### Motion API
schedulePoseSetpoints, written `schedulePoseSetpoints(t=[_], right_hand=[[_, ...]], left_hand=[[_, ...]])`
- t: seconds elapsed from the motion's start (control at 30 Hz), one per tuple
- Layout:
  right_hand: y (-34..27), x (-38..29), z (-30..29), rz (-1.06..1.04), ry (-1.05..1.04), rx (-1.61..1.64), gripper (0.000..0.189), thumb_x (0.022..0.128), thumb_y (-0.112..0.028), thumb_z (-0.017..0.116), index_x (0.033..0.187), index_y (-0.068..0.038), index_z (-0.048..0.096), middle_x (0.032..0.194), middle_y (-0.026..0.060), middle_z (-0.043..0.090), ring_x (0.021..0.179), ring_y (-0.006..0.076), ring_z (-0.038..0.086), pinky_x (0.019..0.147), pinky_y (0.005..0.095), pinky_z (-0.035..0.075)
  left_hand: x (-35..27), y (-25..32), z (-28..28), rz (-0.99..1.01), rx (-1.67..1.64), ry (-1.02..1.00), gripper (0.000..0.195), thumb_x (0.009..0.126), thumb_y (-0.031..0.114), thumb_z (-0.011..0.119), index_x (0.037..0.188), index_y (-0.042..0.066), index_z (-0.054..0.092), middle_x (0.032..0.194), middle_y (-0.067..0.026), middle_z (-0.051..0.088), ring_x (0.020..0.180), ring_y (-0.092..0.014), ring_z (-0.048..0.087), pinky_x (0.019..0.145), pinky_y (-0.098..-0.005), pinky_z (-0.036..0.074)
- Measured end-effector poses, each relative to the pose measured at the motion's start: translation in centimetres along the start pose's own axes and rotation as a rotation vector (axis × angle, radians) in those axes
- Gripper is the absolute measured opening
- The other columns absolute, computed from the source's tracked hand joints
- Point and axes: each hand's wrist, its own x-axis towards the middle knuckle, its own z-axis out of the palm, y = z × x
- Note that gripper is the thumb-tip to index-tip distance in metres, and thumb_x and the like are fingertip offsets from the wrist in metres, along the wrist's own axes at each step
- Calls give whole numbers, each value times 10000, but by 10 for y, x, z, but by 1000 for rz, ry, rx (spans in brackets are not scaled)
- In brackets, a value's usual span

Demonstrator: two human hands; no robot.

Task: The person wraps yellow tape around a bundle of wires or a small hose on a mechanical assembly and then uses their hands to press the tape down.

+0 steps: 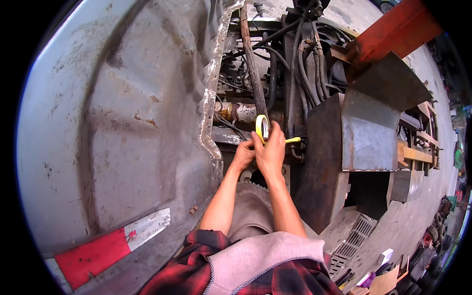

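My left hand [245, 153] and my right hand [271, 147] are close together at the middle of the view, over the opening beside a vehicle's grey metal body panel. Between them stands a roll of yellow tape [260, 127], edge partly towards me. The fingers of my right hand close around its lower right side; my left fingertips meet just below the roll. To the right of my right hand, a short yellow taped end [293, 140] sticks out towards the dark hoses. What lies under the fingers is hidden.
The large grey body panel [143, 110] fills the left. A wooden pole [253, 66] slants ahead among black hoses [313, 70]. A rusty metal box [320, 158] stands close on the right, below an orange-red beam [394, 33]. A slotted metal step [356, 236] lies lower right.
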Motion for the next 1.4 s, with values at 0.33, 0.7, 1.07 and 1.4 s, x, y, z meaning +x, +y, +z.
schedulePoseSetpoints(t=[0.33,0.7,1.07,1.4], right_hand=[[-7,-28,18,185,-60,323,321,924,-216,648,1148,6,593,934,239,674,871,422,661,736,431,509],[71,-95,-5,243,2,200,241,966,-262,622,1039,-37,665,786,190,660,707,340,664,635,415,493],[99,-83,23,61,11,155,276,931,-123,590,1186,-25,625,1005,139,667,957,333,608,876,431,438],[95,-46,35,68,-10,147,161,928,-108,626,1052,-22,682,964,151,671,959,316,615,837,396,471]], left_hand=[[0,-8,1,95,-80,130,177,981,133,491,1129,46,536,981,-37,609,864,-117,599,773,-277,516],[10,6,-12,-152,343,-335,254,940,117,640,1161,-7,638,1062,-25,654,1009,-99,566,926,-278,451],[10,4,0,-24,-1,-100,249,986,276,625,1051,35,620,847,16,605,731,-58,524,668,-212,435],[14,0,0,-52,-94,-27,284,951,297,677,941,53,533,790,1,567,670,-60,512,603,-210,409]])
